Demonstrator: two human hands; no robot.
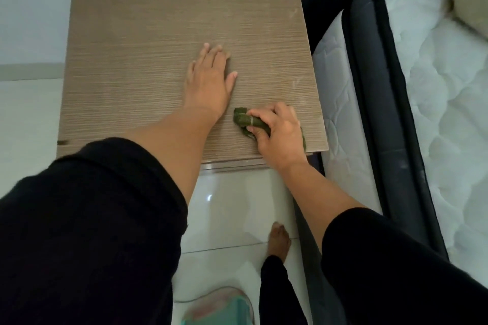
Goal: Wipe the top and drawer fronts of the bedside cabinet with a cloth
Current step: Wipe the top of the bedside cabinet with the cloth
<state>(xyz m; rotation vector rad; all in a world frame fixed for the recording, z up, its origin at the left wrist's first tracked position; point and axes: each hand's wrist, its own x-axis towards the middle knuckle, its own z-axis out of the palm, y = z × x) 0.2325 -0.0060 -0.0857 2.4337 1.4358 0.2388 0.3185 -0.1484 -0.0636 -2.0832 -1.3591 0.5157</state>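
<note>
The bedside cabinet's brown wood-grain top (163,21) fills the upper middle of the view. My left hand (210,79) lies flat on it, palm down, fingers spread and holding nothing. My right hand (280,134) is closed around a bunched dark green cloth (244,120) that presses on the top near the front right corner. The cloth sticks out to the left of my fingers. Only thin edges of the drawer fronts (237,166) show below the front edge of the top.
A bed with a white quilted mattress (435,119) and dark frame (380,113) stands close along the cabinet's right side. A pale tiled floor (232,208) lies below, with my bare foot (279,241) on it. A teal and pink object (224,309) sits on the floor at the bottom edge.
</note>
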